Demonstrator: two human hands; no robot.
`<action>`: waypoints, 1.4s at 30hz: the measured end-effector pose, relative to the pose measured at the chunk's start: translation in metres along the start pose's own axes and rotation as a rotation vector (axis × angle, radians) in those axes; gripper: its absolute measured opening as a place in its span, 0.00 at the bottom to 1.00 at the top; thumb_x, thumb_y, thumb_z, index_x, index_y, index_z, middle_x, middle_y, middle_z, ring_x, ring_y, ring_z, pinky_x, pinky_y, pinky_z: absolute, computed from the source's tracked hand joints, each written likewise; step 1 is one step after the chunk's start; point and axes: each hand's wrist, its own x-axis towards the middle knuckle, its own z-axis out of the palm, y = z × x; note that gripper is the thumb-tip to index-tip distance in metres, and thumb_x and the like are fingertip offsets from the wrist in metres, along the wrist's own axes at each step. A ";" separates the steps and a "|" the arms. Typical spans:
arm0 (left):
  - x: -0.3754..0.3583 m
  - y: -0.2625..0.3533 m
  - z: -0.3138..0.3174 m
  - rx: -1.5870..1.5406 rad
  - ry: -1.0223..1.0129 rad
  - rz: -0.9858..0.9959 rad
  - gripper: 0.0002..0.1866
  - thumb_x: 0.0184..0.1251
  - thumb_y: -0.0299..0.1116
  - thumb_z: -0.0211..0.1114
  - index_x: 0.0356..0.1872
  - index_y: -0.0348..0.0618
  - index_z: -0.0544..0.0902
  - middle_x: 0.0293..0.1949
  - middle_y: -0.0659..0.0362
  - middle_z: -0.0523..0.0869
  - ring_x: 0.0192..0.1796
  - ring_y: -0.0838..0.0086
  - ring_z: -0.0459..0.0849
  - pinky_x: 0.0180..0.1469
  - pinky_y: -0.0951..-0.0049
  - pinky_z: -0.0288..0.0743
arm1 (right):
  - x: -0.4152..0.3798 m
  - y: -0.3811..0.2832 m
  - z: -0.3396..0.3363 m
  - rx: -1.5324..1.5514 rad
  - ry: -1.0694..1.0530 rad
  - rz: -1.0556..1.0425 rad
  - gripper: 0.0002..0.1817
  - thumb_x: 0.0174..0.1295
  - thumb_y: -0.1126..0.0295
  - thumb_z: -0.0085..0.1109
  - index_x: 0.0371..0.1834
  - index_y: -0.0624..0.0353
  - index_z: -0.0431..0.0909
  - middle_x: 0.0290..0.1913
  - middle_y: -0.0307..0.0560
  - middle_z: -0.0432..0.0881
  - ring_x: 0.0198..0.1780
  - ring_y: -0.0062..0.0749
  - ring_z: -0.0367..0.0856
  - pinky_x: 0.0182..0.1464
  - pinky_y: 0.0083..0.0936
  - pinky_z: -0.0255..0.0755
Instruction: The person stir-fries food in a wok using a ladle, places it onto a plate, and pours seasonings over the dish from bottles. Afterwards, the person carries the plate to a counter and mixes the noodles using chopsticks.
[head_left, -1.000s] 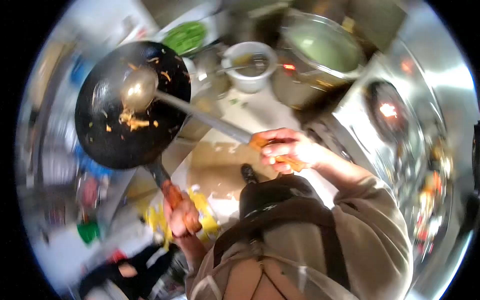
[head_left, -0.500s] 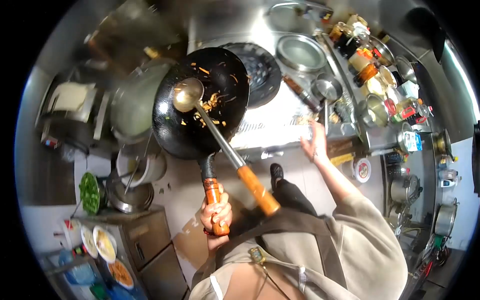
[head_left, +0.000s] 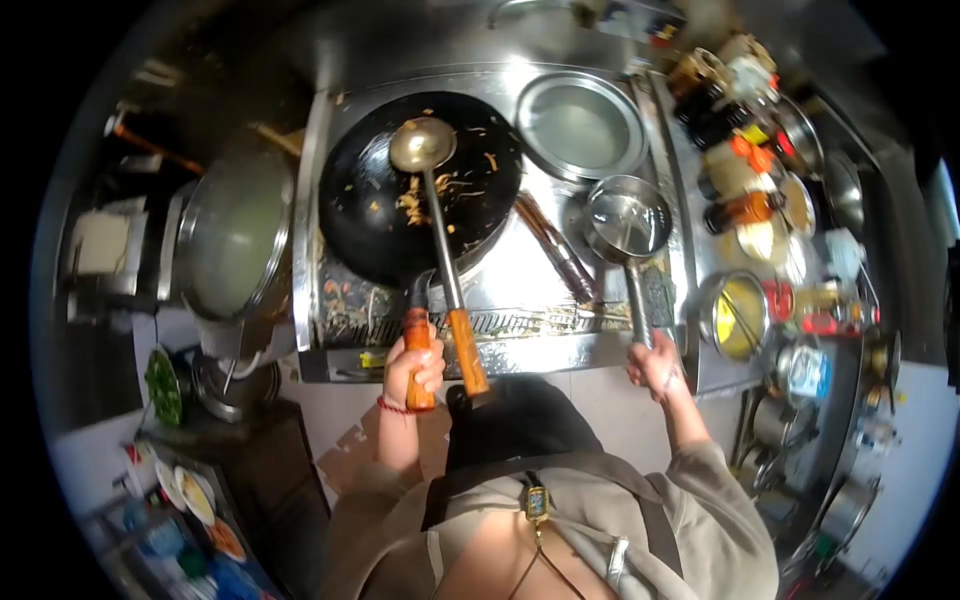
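My left hand [head_left: 415,368] is closed round the wooden handle of a black wok [head_left: 360,225], which sits over the left of the stove. Food scraps lie in the wok. A metal ladle [head_left: 421,146] rests in it, bowl up near the centre, its wooden handle leaning out over the front rim beside my left hand. My right hand [head_left: 656,366] wraps round the end of the long metal handle of a small saucepan [head_left: 628,218] at the stove's right. Between wok and saucepan lies a brush-like tool with a dark handle [head_left: 556,248].
Behind the saucepan stands a round metal basin of liquid [head_left: 583,127]. Sauce bottles [head_left: 745,212] and a bowl of yellow liquid [head_left: 738,316] crowd the right counter. A large pot [head_left: 238,238] stands to the left. Plates of food [head_left: 196,495] sit at lower left.
The wok has come down onto the stove, over the black burner ring, with the ladle still in it. My right hand has closed on the saucepan's handle.
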 end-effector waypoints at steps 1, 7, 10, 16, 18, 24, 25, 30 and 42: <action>0.002 0.008 -0.001 0.072 0.053 -0.013 0.13 0.59 0.24 0.56 0.46 0.42 0.68 0.24 0.62 0.69 0.18 0.83 0.68 0.17 0.80 0.66 | -0.005 -0.011 -0.004 0.008 -0.021 0.006 0.07 0.57 0.79 0.48 0.39 0.64 0.64 0.17 0.41 0.68 0.13 0.24 0.67 0.13 0.24 0.60; -0.003 0.029 -0.016 0.145 0.218 -0.029 0.12 0.63 0.26 0.57 0.48 0.42 0.70 0.25 0.62 0.70 0.22 0.81 0.70 0.23 0.78 0.65 | -0.046 -0.075 0.016 -0.124 -0.092 -0.147 0.09 0.57 0.77 0.51 0.41 0.65 0.68 0.18 0.39 0.69 0.13 0.22 0.67 0.13 0.21 0.58; -0.025 0.023 0.004 0.359 0.310 0.028 0.15 0.63 0.26 0.59 0.51 0.41 0.69 0.28 0.60 0.74 0.25 0.78 0.74 0.27 0.76 0.71 | -0.042 -0.091 0.050 -0.093 -0.125 -0.234 0.15 0.58 0.76 0.52 0.50 0.67 0.70 0.18 0.39 0.71 0.14 0.19 0.67 0.13 0.20 0.57; -0.047 0.031 0.000 0.473 0.417 0.133 0.14 0.59 0.21 0.58 0.47 0.39 0.70 0.25 0.63 0.73 0.21 0.81 0.71 0.19 0.80 0.63 | 0.007 -0.083 0.106 -0.519 0.003 -0.665 0.17 0.55 0.71 0.59 0.46 0.69 0.73 0.25 0.51 0.79 0.27 0.32 0.78 0.31 0.28 0.71; -0.048 0.036 -0.010 0.513 0.391 0.154 0.14 0.60 0.22 0.59 0.47 0.40 0.71 0.26 0.63 0.74 0.22 0.81 0.72 0.20 0.80 0.65 | 0.009 -0.088 0.120 -0.683 0.088 -0.739 0.17 0.54 0.73 0.58 0.47 0.67 0.72 0.27 0.59 0.80 0.28 0.45 0.80 0.34 0.35 0.72; -0.061 0.033 0.001 0.660 0.455 0.217 0.16 0.65 0.25 0.59 0.52 0.41 0.71 0.29 0.63 0.77 0.25 0.83 0.76 0.21 0.82 0.71 | 0.026 -0.097 0.124 -1.106 0.370 -0.882 0.24 0.57 0.73 0.52 0.58 0.63 0.63 0.39 0.66 0.78 0.35 0.61 0.80 0.37 0.48 0.74; -0.066 0.031 0.005 0.697 0.489 0.230 0.18 0.65 0.26 0.59 0.55 0.41 0.70 0.30 0.64 0.77 0.26 0.83 0.76 0.22 0.83 0.71 | 0.030 -0.100 0.120 -1.184 0.416 -0.834 0.24 0.59 0.73 0.50 0.60 0.62 0.62 0.41 0.67 0.77 0.35 0.62 0.80 0.37 0.49 0.74; -0.083 0.030 0.009 0.786 0.474 0.211 0.31 0.67 0.24 0.58 0.70 0.44 0.60 0.33 0.64 0.78 0.25 0.85 0.75 0.22 0.85 0.70 | 0.092 -0.113 0.069 -1.208 0.611 -0.707 0.19 0.61 0.76 0.44 0.56 0.62 0.60 0.45 0.66 0.75 0.42 0.61 0.79 0.42 0.49 0.74; -0.102 0.020 0.007 0.864 0.570 0.226 0.30 0.68 0.26 0.58 0.70 0.38 0.59 0.35 0.59 0.81 0.25 0.83 0.75 0.26 0.83 0.73 | 0.214 -0.089 0.052 0.449 -0.177 -0.089 0.02 0.60 0.81 0.47 0.32 0.63 0.66 0.24 0.43 0.70 0.20 0.22 0.67 0.20 0.17 0.62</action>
